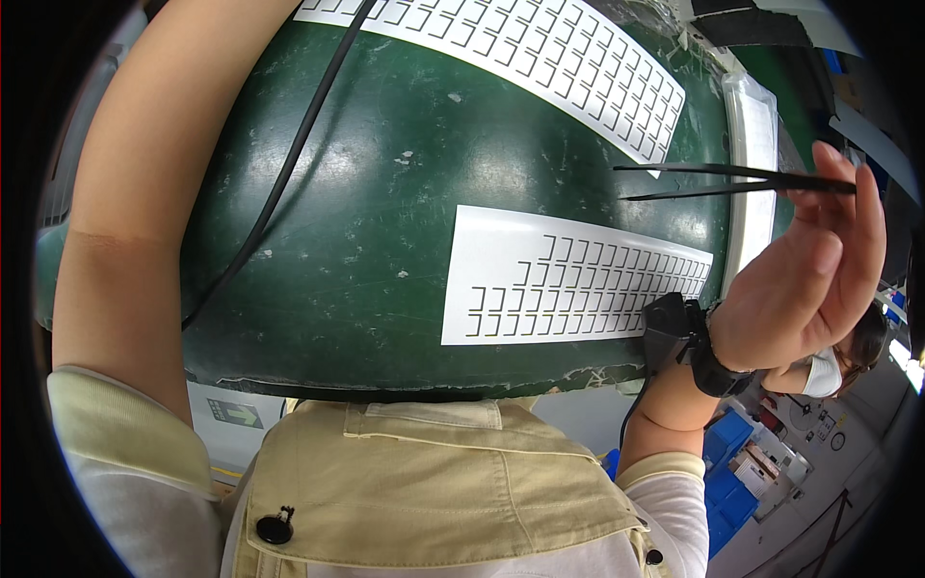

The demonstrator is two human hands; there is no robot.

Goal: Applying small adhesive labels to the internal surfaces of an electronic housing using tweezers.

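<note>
My right hand (795,279) is raised past the right end of the green table, its fingers closed around black tweezers (814,181). The tweezers point left, with their tips apart and nothing visible between them. Below those tips lies a white sheet (472,246) bearing rows of thin black bracket-shaped pieces; its left part is bare. A second white sheet (568,72) with similar rows curves across the far side of the table. Only my left forearm (135,183) shows, reaching over the table's left side; the hand is beyond the top edge.
A black cable (301,135) runs across the worn green tabletop (337,279). At its right edge lies a long white plastic-wrapped bundle (750,120). A black device (670,323) is strapped to my right wrist. Another person (853,352) and blue bins (725,472) are farther right.
</note>
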